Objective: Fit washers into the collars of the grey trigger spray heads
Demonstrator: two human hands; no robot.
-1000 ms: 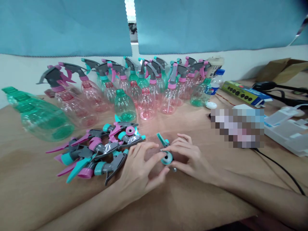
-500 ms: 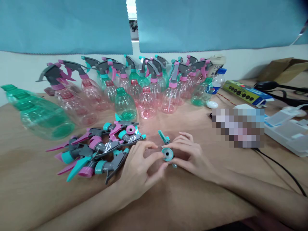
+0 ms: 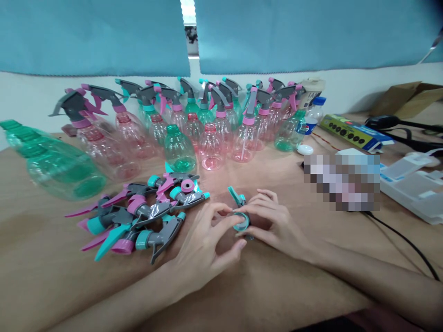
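My right hand grips a spray trigger head just above the table, its thumb and fingers around the teal collar. The collar's open end faces me and the teal trigger points up to the left. My left hand has its index fingertip at the mouth of the collar, covering the middle of it. The left thumb stands apart below, touching nothing. Left of my left hand lies a pile of loose trigger heads with grey bodies and pink or teal collars.
Behind the pile stand pink and green bottles, several with trigger heads on, among them an open green bottle and an open pink bottle. Green bottles lean at the left. On the right are a Pepsi bottle, a yellow box and a plastic organiser.
My left index finger has moved from the collar's edge onto its open mouth. The left thumb has come away from it. My right hand keeps its hold.
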